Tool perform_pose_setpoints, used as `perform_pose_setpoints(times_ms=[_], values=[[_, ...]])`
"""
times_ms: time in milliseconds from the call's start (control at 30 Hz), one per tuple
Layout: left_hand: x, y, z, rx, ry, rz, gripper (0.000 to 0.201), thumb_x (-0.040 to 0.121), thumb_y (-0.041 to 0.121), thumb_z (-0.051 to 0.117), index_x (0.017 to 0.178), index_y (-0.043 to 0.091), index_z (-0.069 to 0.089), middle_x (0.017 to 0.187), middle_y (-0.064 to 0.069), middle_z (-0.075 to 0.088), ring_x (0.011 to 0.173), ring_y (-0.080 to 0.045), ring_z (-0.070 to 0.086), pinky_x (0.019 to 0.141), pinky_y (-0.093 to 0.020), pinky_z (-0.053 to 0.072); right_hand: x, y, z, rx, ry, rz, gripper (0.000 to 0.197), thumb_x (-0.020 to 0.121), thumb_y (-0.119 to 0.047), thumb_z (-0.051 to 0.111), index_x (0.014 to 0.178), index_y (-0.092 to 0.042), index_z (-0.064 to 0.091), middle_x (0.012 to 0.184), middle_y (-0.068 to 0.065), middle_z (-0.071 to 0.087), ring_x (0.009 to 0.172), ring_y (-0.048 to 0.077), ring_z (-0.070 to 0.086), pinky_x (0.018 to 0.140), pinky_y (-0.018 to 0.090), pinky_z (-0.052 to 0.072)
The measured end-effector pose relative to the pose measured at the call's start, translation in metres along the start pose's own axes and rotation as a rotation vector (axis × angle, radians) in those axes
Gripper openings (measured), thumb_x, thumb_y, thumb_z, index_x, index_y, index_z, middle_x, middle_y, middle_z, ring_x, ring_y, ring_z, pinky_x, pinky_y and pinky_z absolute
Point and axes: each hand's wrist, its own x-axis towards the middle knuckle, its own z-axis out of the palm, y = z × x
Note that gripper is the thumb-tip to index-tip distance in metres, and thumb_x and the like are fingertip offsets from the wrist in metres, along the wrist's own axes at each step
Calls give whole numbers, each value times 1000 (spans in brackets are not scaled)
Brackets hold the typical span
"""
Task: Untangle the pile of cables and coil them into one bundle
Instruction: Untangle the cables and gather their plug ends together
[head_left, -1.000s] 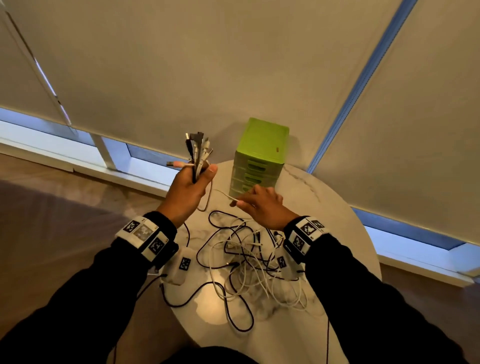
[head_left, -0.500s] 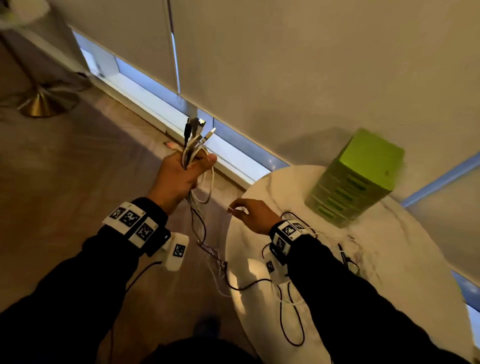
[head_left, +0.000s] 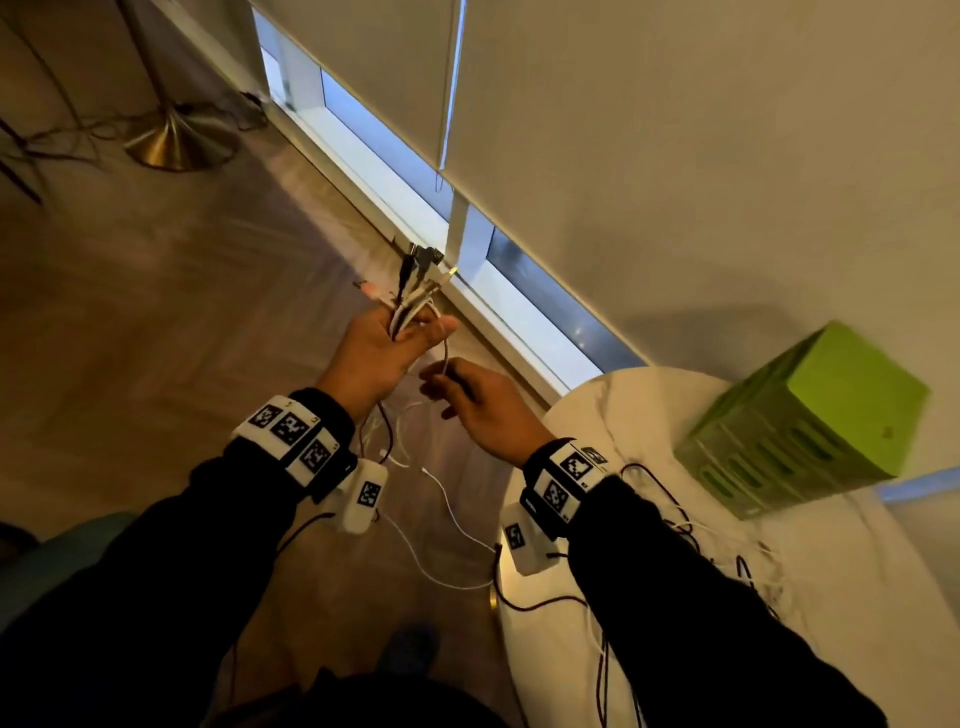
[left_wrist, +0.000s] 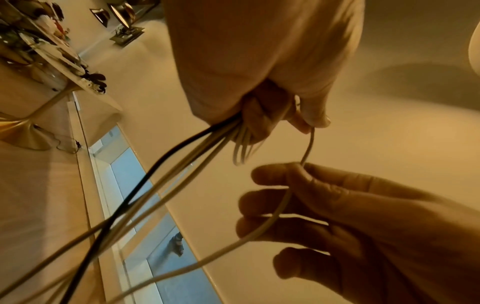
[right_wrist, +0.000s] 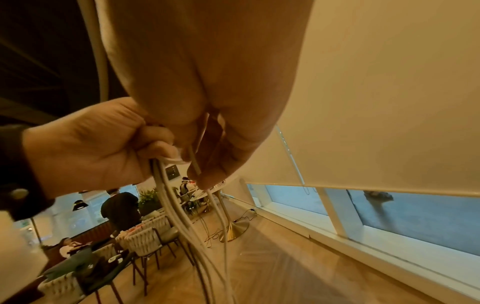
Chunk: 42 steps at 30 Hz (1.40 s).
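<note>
- Soft, light, bendy white and black cables (head_left: 410, 306): your left hand (head_left: 371, 353) squeezes their plug ends tight.
- Your right hand (head_left: 480, 402) pinches one thin white cable (left_wrist: 307, 148); hold near the plugs.

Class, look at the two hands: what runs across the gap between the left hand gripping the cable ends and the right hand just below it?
A single white cable spans it, from the left hand to the right hand, which pinches it. The left wrist view shows this best.

No readable text anywhere (the wrist bands (head_left: 291, 436) carry only square coded markers).
</note>
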Motion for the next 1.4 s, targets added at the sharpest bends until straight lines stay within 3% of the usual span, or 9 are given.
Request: perform_pose_setpoints(times_ms=[133, 267, 367, 500, 800, 1100, 1233, 1300, 1400], values=[[3, -13, -15, 12, -3, -75, 34, 102, 49, 48, 94, 23, 69, 50, 10, 39, 46, -5, 36, 49, -24, 33, 8, 16, 0, 101, 81, 139, 19, 108, -26, 42, 118, -16, 55, 102, 3, 73, 94, 9, 72, 82, 28, 61], [7, -15, -24, -145, 39, -119, 34, 109, 36, 38, 90, 16, 59, 53, 9, 29, 44, -6, 25, 44, -22, 24, 2, 62, 4, 83, 81, 412, 13, 104, -22, 49, 106, -9, 51, 103, 13, 72, 96, 25, 72, 85, 49, 60], [10, -10, -30, -303, 32, -170, 35, 109, 34, 37, 84, 15, 54, 61, 5, 28, 46, -6, 25, 45, -22, 21, -7, 75, 4, -293, -206, 558, 47, 99, -28, 59, 140, -12, 43, 142, 15, 52, 129, 32, 54, 104, 36, 46], [10, -8, -26, -375, -8, -212, 36, 108, 36, 40, 83, 13, 51, 61, 6, 34, 49, -6, 31, 45, -22, 24, -7, 47, 16, -298, -169, 231, 80, 92, -48, 64, 155, -21, 24, 161, 6, 28, 144, 23, 35, 118, 39, 33], [11, -5, -14, -195, 22, -189, 33, 105, 44, 41, 85, 19, 51, 71, 5, 47, 64, -8, 47, 63, -25, 44, -1, 4, 34, -287, 19, -49, 20, 103, -23, 50, 108, -8, 64, 102, 9, 72, 87, 21, 69, 80, 44, 58], [22, -12, -27, -19, 163, -150, 36, 106, 48, 36, 81, 23, 44, 67, 7, 41, 60, -8, 41, 61, -28, 37, -14, 22, 15, -50, 307, 84, 16, 107, -26, 45, 105, -18, 59, 97, 2, 71, 84, 15, 72, 72, 33, 62], [24, -4, -34, -206, 172, -156, 35, 107, 43, 37, 80, 22, 41, 68, 6, 36, 58, -6, 37, 59, -24, 34, -28, 28, -5, -459, -173, 467, 15, 103, -22, 50, 113, -18, 61, 114, 10, 67, 105, 29, 64, 89, 39, 51], [23, 2, -32, -326, 142, -178, 35, 109, 37, 37, 78, 20, 40, 66, 7, 34, 56, -6, 35, 57, -23, 31, -30, 26, -6, -542, -424, 608, 53, 96, -30, 66, 141, -12, 46, 143, 10, 52, 131, 29, 50, 106, 37, 41], [16, 7, -23, -334, -12, -167, 42, 109, 34, 36, 73, 19, 50, 64, 7, 47, 62, -8, 48, 71, -28, 38, -19, 6, 1, -341, -291, 433, 104, 78, -51, 80, 157, -16, 21, 163, 7, 25, 148, 26, 27, 121, 46, 27]])
